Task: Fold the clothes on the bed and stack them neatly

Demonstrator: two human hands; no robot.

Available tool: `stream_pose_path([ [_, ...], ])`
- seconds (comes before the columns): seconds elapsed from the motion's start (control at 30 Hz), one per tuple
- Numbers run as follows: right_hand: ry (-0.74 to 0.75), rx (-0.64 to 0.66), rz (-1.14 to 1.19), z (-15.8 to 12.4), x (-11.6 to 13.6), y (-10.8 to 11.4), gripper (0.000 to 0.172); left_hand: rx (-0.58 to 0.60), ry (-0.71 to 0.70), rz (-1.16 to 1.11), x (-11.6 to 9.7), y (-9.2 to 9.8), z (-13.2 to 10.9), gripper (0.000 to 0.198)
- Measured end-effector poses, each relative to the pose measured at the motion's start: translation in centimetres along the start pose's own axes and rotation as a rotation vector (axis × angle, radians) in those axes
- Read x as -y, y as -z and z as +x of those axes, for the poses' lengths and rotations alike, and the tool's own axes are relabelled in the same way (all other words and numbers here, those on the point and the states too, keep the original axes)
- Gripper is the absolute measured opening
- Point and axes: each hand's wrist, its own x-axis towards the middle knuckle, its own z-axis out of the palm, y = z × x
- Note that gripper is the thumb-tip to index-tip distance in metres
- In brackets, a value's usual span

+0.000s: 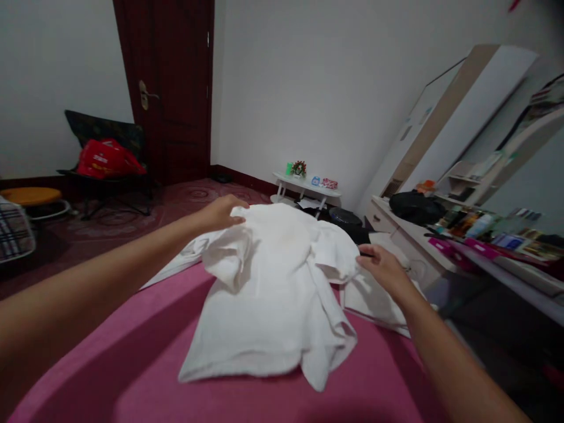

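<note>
Head camera: me, both hands on a white shirt

So I've got this white shirt (268, 299) in front of me, over a pink surface (145, 352), its near edge lying on the pink, kinda wrinkled. My left hand (227, 214) is pinching the far left part between thumb and fingers, with one sleeve (227, 258) drooping just below it. My right hand (381, 264) has the edge of the other side nipped in the fingertips. The far end is bunched, so I honestly can't tell whether it's lifted or resting.

More white cloth (374, 299) lies near my right hand, partly behind the shirt. Past that there's a little white stand (282, 176) with a potted plant (298, 168) by the wall, a red bag (106, 160) on a folding chair (112, 126) off to the left, and a dark red door (170, 88).
</note>
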Motion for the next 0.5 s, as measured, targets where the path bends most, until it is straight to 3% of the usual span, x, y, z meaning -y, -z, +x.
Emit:
stream_pose_path([
  [0.1, -0.073, 0.158, -0.127, -4.2, -2.4, -2.2, 0.027, 0.150, -0.165, -0.079, -1.1, -3.8, -4.8, 0.033],
  [0.2, -0.039, 0.332, -0.221, -7.7, -3.9, -4.3, 0.032, 0.292, -0.273, -0.150, -2.9, -6.9, -9.5, 0.030],
  [0.27, -0.014, 0.374, -0.277, -9.2, -4.7, -5.3, 0.037, 0.327, -0.307, -0.122, -3.6, -8.3, -11.8, 0.030],
  [0.37, -0.052, 0.370, -0.335, -10.1, -5.8, -6.2, 0.054, 0.273, -0.257, -0.009, -3.3, -9.6, -13.3, 0.041],
  [0.43, -0.081, 0.378, -0.381, -10.2, -6.2, -6.5, 0.069, 0.223, -0.149, 0.073, -2.8, -9.8, -13.2, 0.053],
  [0.5, -0.060, 0.388, -0.441, -9.9, -6.2, -6.6, 0.072, 0.221, -0.032, 0.158, -2.2, -9.7, -12.6, 0.063],
])
